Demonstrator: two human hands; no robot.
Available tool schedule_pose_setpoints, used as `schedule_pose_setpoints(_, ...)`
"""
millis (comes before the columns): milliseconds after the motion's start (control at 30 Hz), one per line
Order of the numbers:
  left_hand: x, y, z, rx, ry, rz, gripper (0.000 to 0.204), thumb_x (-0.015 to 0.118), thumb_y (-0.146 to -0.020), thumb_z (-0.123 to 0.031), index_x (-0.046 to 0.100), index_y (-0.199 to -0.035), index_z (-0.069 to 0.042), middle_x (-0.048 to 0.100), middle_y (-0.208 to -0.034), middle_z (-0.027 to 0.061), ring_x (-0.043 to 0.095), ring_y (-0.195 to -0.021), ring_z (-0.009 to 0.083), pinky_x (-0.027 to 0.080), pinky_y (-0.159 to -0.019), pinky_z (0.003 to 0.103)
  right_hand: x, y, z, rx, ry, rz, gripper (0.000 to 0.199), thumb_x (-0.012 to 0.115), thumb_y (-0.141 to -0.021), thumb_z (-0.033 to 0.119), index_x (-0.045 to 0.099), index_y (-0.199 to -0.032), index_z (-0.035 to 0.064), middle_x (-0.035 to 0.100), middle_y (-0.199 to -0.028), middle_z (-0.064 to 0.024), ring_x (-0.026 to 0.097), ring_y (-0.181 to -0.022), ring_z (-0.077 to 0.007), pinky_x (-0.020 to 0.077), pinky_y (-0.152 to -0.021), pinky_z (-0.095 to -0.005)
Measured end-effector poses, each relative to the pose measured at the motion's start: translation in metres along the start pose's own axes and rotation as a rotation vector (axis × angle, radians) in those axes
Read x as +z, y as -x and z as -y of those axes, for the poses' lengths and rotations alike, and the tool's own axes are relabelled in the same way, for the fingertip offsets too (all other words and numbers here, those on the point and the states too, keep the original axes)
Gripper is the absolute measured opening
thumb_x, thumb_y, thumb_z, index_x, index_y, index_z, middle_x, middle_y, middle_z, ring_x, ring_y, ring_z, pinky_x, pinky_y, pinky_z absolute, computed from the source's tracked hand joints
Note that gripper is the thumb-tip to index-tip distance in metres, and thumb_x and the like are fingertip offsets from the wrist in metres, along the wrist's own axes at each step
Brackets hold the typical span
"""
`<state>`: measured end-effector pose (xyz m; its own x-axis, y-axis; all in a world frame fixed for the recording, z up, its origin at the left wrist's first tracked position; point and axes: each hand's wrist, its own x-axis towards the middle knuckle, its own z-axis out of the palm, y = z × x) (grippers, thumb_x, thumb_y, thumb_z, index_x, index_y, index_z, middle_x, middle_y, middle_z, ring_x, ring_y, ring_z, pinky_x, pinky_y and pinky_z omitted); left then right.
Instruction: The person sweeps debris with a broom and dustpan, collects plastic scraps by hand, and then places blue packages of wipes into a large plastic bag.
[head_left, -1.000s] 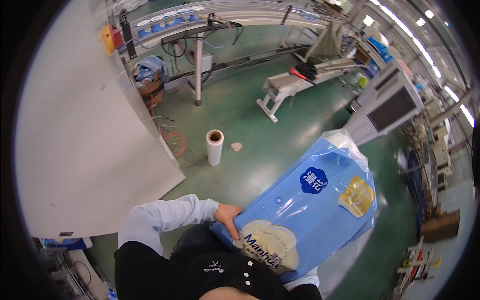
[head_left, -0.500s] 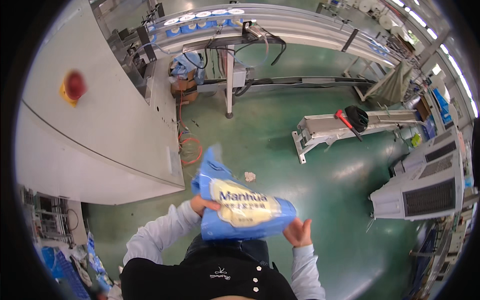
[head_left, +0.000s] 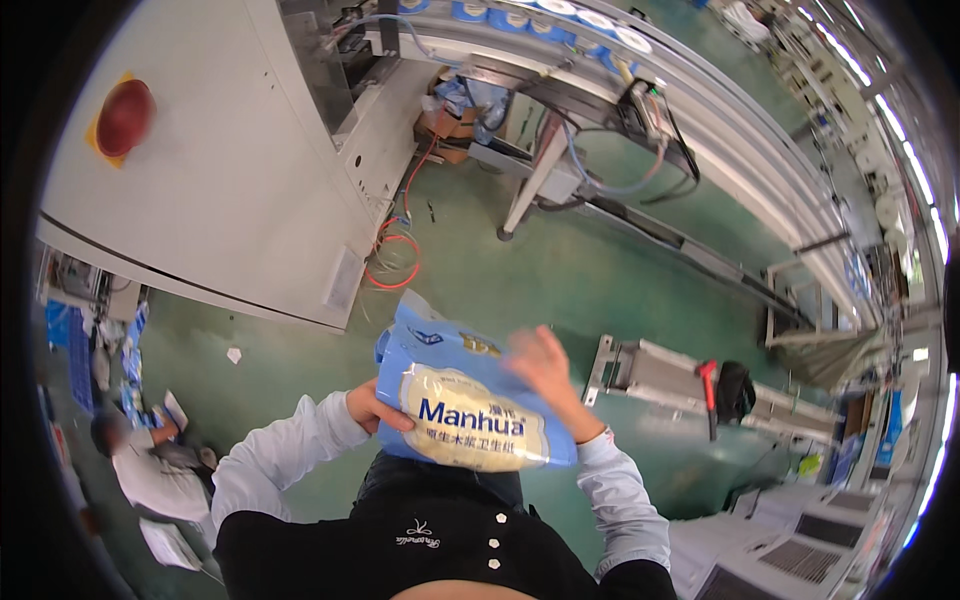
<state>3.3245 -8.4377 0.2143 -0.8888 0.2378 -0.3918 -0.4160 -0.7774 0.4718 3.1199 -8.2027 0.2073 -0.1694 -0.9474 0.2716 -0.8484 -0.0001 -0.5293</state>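
In front of my waist is a blue plastic packaging bag (head_left: 470,425) with a cream label, its upper left end folded and loose. My left hand (head_left: 378,408) grips the bag's left edge, thumb on the front and the other fingers hidden behind it. Above the bag's right part is my right hand (head_left: 540,365), blurred by motion. Its fingers look stretched out, with nothing visible held in them. Whether it touches the plastic cannot be made out.
A large pale machine cabinet (head_left: 220,180) with a red button (head_left: 125,118) stands at left. A conveyor (head_left: 720,130) carries blue-wrapped rolls (head_left: 550,28) across the back. A red hose (head_left: 395,262) lies on the floor. A low bench (head_left: 650,375) holds a red-handled tool (head_left: 709,400). Another person (head_left: 155,470) sits lower left.
My view has turned left, shifting the surroundings rightward. My right hand has moved from the bag's lower right end up over its right part. My left hand keeps its hold; the bag is reoriented.
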Motion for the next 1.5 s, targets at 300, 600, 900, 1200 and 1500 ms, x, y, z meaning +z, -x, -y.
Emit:
schedule_pose_setpoints(300,0.007,-0.093,-0.134,0.221,0.252,-0.199,0.062,0.041,-0.089,-0.051,0.051,-0.116,0.004,0.058,-0.114,0.016,0.058,-0.101,0.0266,0.045,-0.089,0.036,-0.01,-0.059,-0.087,0.303,-1.093,0.177,0.059,0.068,-0.075,0.002,0.042,-0.128,0.0032,0.048,-0.128,-0.0112,0.045,-0.118,-0.0237,0.0377,-0.098,-0.0349)
schedule_pose_setpoints(600,-0.098,-0.17,0.0,0.616,0.478,-0.768,0.078,0.035,-0.085,-0.065,0.036,-0.133,-0.003,0.045,-0.131,0.0095,0.044,-0.118,0.0211,0.034,-0.1,0.033,0.077,-0.146,-0.239,0.974,-1.837,0.541,0.044,0.056,-0.085,0.025,0.049,-0.119,-0.0013,0.06,-0.105,-0.0156,0.062,-0.09,-0.0237,0.0509,-0.078,-0.0343)
schedule_pose_setpoints(900,-0.199,-0.241,0.052,0.633,0.637,-0.983,0.086,0.036,-0.083,-0.069,0.037,-0.132,0.001,0.046,-0.131,0.0119,0.048,-0.115,0.0219,0.037,-0.098,0.035,0.189,-0.219,-0.313,0.797,-1.208,0.017,0.043,0.056,-0.084,0.028,0.05,-0.118,0.0029,0.062,-0.097,-0.0184,0.064,-0.08,-0.0265,0.0531,-0.071,-0.0344)
schedule_pose_setpoints(1200,-0.264,-0.393,0.075,0.342,-0.256,-1.543,0.051,0.058,-0.082,-0.034,0.045,-0.12,-0.002,0.057,-0.106,0.0111,0.053,-0.096,0.0251,0.039,-0.081,0.036,0.288,-0.322,-0.445,1.225,-1.942,-0.241,0.039,0.051,-0.088,0.022,0.048,-0.122,0.0029,0.06,-0.103,-0.0188,0.06,-0.093,-0.0249,0.0506,-0.079,-0.0348)
schedule_pose_setpoints(1500,-0.393,-0.442,0.033,0.466,-0.671,-1.592,0.044,0.066,-0.068,-0.029,0.053,-0.104,-0.005,0.057,-0.09,0.0077,0.052,-0.082,0.0275,0.035,-0.078,0.038,0.273,-0.526,-0.68,0.63,-1.616,-0.351,0.032,0.05,-0.089,0.023,0.052,-0.114,0.003,0.061,-0.098,-0.0153,0.06,-0.09,-0.0248,0.0507,-0.077,-0.036)
